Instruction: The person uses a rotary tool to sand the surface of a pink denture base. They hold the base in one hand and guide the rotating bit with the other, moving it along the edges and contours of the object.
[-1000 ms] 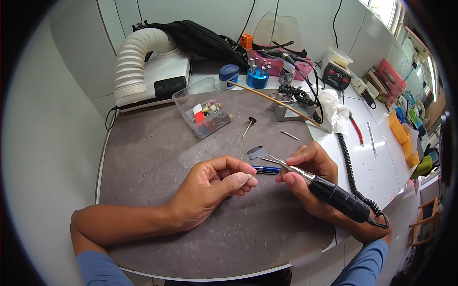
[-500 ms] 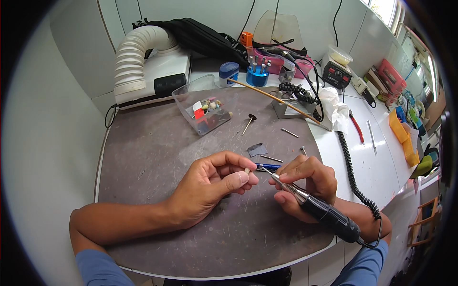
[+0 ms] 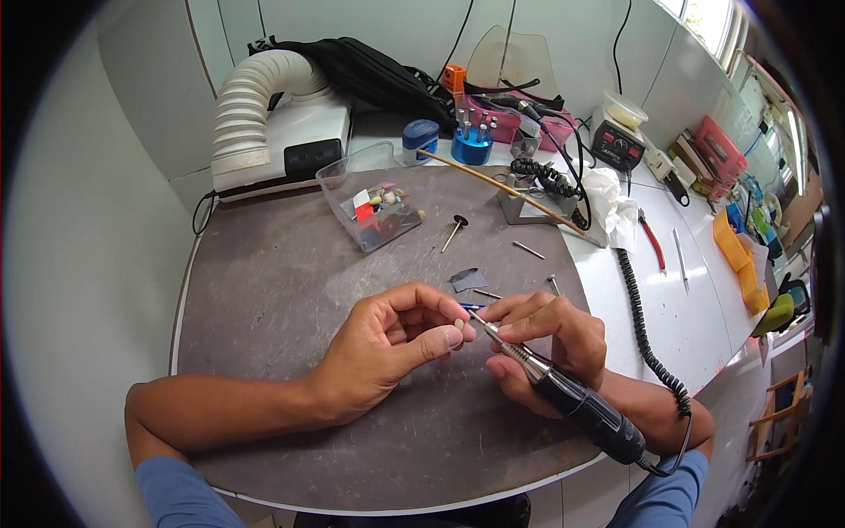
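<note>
Between the thumb and fingertips of my left hand (image 3: pixel 396 334) is a small beige piece (image 3: pixel 459 325), too small to name more exactly. My right hand (image 3: pixel 550 343) grips a black and silver rotary handpiece (image 3: pixel 576 400) like a pen. Its thin bit points up and left, close to the beige piece; whether they touch I cannot tell. Beyond my hands lie a blue pen (image 3: pixel 472 306), partly hidden, a scrap of grey abrasive paper (image 3: pixel 468 280) and a thin metal bit (image 3: pixel 488 294).
A clear plastic box (image 3: pixel 374 220) holds several small coloured pieces. Behind it stand a blue-lidded jar (image 3: pixel 420 141) and a blue bur holder (image 3: pixel 473 145). A wooden stick (image 3: pixel 502 187) rests on a metal stand. The handpiece's coiled cord (image 3: pixel 645 339) runs along the right.
My right hand has moved left with the handpiece, bringing the bit's tip nearer the beige piece. My left hand stays nearly in place, the piece slightly turned. The view has shifted a little.
</note>
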A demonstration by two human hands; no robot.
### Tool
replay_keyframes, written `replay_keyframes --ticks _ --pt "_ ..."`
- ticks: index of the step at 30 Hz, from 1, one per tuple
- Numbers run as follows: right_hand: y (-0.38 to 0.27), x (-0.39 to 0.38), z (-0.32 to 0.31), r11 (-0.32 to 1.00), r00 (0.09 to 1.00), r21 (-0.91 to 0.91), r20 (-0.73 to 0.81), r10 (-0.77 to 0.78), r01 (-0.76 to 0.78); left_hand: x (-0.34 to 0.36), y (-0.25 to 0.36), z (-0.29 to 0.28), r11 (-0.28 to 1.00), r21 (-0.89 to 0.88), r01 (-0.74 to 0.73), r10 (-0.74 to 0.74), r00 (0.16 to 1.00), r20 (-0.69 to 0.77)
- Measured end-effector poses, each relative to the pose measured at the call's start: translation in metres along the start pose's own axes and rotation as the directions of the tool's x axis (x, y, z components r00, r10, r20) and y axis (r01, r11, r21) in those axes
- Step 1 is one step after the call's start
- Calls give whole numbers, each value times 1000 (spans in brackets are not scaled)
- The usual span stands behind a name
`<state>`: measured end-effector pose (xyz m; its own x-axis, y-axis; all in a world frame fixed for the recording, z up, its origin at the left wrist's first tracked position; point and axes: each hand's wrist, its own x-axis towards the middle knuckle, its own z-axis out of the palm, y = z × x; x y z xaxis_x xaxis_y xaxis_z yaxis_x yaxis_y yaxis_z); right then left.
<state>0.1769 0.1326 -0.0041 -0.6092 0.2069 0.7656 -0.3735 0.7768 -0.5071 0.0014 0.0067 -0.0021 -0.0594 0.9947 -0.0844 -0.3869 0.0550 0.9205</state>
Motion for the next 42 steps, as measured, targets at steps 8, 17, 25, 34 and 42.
replay_keyframes --ticks 8,17,25,34,42 --pt "-3 1 2 1000 1000 -14 18 10 -10 -1 1 2 1000 -13 -1 0 999 -32" --pt "-2 0 3 1000 1000 -25 30 5 -5 0 -6 -4 1000 -12 -27 27 1000 3" --pt "-4 3 4 999 999 -33 42 -21 22 0 -2 0 1000 -17 8 -8 1000 -17" --pt "-6 4 4 996 997 -79 70 -40 45 0 -2 -3 999 -21 37 -37 999 20" --pt "-8 4 3 996 995 -82 96 -30 38 -1 -2 -3 999 -17 51 -51 998 30"
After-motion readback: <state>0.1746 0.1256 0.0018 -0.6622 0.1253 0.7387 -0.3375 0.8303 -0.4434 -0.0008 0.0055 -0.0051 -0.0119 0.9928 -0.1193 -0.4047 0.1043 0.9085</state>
